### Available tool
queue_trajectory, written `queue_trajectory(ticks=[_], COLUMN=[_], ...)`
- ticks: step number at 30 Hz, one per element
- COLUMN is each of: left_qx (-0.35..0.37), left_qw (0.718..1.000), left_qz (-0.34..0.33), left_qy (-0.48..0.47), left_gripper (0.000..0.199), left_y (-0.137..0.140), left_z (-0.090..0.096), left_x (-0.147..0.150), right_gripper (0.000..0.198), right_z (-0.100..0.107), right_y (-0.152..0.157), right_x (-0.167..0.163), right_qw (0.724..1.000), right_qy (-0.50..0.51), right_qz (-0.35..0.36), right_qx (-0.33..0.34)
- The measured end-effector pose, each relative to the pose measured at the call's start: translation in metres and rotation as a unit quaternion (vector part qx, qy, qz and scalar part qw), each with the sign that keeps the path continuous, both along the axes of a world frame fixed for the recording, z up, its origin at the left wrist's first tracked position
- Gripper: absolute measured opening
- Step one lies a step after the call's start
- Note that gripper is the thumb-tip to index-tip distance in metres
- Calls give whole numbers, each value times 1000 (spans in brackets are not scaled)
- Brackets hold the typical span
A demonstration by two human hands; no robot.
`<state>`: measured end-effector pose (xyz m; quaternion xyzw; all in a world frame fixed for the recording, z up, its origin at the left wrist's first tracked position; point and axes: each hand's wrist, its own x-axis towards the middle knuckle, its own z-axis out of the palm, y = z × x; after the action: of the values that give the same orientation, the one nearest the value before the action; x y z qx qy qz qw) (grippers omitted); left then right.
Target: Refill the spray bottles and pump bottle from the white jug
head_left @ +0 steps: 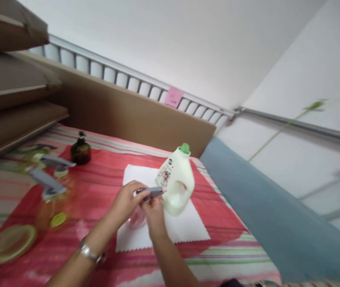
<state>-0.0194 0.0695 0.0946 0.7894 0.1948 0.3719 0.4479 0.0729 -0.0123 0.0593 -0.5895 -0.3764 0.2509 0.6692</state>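
Note:
My left hand [130,196] is closed on the grey trigger head [153,192] of a spray bottle. Just below it, the fingers of my right hand [155,215] are wrapped about the bottle's neck, which they mostly hide. The clear pinkish body of the spray bottle [136,219] shows between my wrists, over a white cloth [184,229] with a zigzag edge. Right behind my hands stands a white jug [177,175] with a handle, a printed label and a green cap [184,148].
At the left are two more spray bottles [46,203] with grey heads, a round yellowish lid [12,243] and a dark pump bottle [81,151]. A striped red cloth [223,215] covers the surface. Cardboard [122,107] backs it, and cushions [14,79] are stacked at the left.

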Motion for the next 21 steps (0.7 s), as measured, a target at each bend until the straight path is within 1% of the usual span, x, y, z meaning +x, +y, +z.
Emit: queue_trajectory(ticks=[1, 4, 7, 10, 12, 15, 17, 19, 21], left_qx=[-1, -7, -14, -21, -21, -24, -26, -29, -30], left_qw=[1000, 1000, 1000, 999, 999, 999, 999, 999, 999], left_qz=[-13, -23, -19, -35, -28, -3, 5, 11, 19], left_qy=[1, 3, 10, 30, 31, 32, 35, 32, 27], left_gripper=[17, 22, 28, 32, 35, 38, 40, 42, 42], left_y=[1, 8, 16, 19, 17, 16, 18, 21, 22], left_z=[-2, -11, -19, -20, -19, -18, -19, -21, -21], left_x=[0, 3, 6, 6, 5, 3, 3, 3, 3], right_gripper=[35, 36, 39, 47, 48, 39, 32, 33, 38], right_z=[3, 11, 16, 16, 11, 1, -4, -5, -4], right_y=[0, 1, 7, 9, 6, 2, 3, 7, 9], right_x=[-2, -8, -12, -14, -13, -10, -9, -9, -10], right_qw=[1000, 1000, 997, 988, 987, 991, 993, 993, 992], right_qy=[-2, 17, 61, 122, 118, 94, 92, 88, 85], right_qz=[1, 9, -19, -28, -16, -5, -18, -49, -59], right_qx=[8, 21, 38, 87, 106, 90, 74, 69, 74])
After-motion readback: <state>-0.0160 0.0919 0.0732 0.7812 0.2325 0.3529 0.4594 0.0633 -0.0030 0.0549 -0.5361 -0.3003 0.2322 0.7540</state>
